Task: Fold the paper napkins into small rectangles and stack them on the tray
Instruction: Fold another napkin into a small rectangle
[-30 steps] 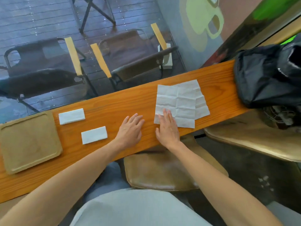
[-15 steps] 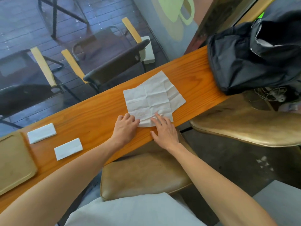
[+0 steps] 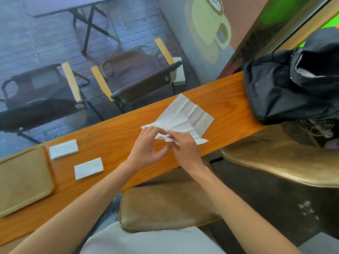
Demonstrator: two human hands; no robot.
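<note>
Both hands lift an unfolded white paper napkin (image 3: 185, 116).
Left hand (image 3: 147, 146) and right hand (image 3: 183, 145) pinch its near edge; the tan rectangular tray (image 3: 22, 178) holds nothing; two folded white napkin rectangles (image 3: 63, 149) lie beside it.

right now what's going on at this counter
A person is folding paper napkins at a wooden counter. Both hands, the left hand and right hand, pinch the near edge of an unfolded napkin and lift it off the wood. Two folded napkins lie on the counter beside the tray, not on it yet. A black bag sits at the right end.
</note>
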